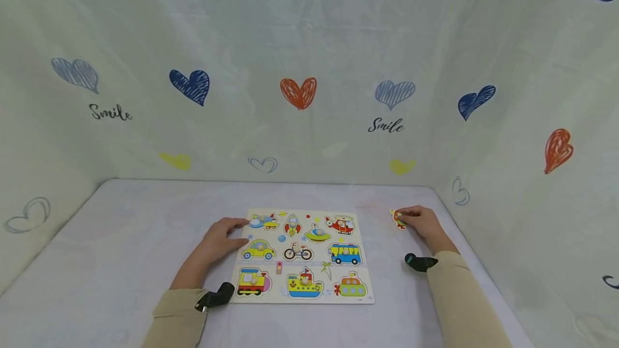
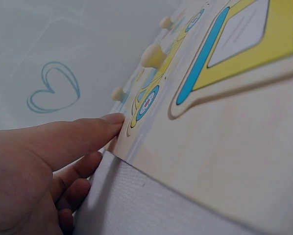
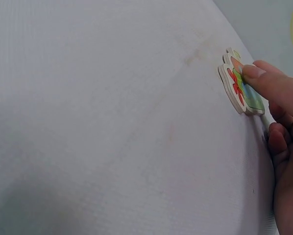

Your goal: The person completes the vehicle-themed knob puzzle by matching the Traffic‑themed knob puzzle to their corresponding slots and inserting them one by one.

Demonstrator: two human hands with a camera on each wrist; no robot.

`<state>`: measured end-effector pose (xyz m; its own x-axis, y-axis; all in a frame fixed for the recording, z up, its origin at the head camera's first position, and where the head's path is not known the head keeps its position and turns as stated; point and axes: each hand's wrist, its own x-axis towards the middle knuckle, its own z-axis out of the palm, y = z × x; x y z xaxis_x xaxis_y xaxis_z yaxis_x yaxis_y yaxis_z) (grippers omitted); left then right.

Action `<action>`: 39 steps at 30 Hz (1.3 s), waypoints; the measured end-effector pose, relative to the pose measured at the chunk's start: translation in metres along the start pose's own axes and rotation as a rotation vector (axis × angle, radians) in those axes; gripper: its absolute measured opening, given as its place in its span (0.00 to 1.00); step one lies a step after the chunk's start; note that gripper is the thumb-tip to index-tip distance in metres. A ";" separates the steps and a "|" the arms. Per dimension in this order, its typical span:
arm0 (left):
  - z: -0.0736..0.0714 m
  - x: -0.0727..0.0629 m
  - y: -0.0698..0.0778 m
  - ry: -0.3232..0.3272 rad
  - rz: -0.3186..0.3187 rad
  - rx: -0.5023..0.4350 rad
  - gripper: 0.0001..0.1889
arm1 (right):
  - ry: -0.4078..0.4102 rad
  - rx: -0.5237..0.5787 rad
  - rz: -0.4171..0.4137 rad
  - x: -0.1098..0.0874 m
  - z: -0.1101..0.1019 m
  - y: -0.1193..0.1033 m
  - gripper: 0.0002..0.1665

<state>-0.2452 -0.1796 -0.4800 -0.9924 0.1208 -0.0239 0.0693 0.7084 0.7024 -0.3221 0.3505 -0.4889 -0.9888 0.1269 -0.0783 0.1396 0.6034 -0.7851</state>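
A wooden puzzle board (image 1: 321, 255) with vehicle pictures lies on the white table. My left hand (image 1: 217, 239) is at its left edge, and the thumb (image 2: 83, 139) touches the board beside the yellow car piece (image 1: 258, 250). In the left wrist view, the other fingers are loosely bent beside the edge. To the right of the board, my right hand (image 1: 424, 223) pinches a small submarine puzzle piece (image 3: 241, 88) between thumb and fingers, tilted close to the tabletop. The printed submarine spot (image 1: 351, 287) at the board's lower right shows no knob. Part of the held piece is hidden by the thumb.
Knobbed pieces such as the train (image 1: 253, 282), boat (image 1: 305, 284) and bus (image 1: 345, 254) sit in the board. Behind the table (image 1: 145, 240) hangs a pale curtain (image 1: 338, 26) with printed hearts. Black wrist devices (image 1: 216, 297) are on both sleeves.
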 end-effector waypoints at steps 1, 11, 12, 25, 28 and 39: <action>0.000 0.000 0.000 -0.002 -0.002 -0.001 0.26 | 0.000 0.003 0.004 0.000 0.000 0.000 0.17; 0.000 0.000 0.000 0.005 0.003 0.006 0.26 | 0.003 0.014 0.014 -0.002 -0.003 0.000 0.20; 0.000 0.000 0.000 0.004 0.002 0.006 0.26 | 0.005 0.014 0.010 -0.002 -0.003 0.000 0.20; -0.001 0.000 -0.001 0.002 0.012 -0.002 0.26 | 0.025 0.069 -0.018 -0.008 0.000 -0.001 0.22; 0.000 0.000 -0.002 0.001 0.013 -0.004 0.26 | 0.020 0.112 -0.018 -0.013 0.002 -0.001 0.22; -0.001 0.000 0.000 0.005 0.000 0.012 0.26 | -0.004 0.119 -0.097 -0.040 0.012 -0.027 0.20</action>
<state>-0.2451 -0.1798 -0.4794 -0.9929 0.1176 -0.0202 0.0707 0.7164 0.6941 -0.2870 0.3191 -0.4719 -0.9976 0.0693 -0.0008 0.0365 0.5150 -0.8564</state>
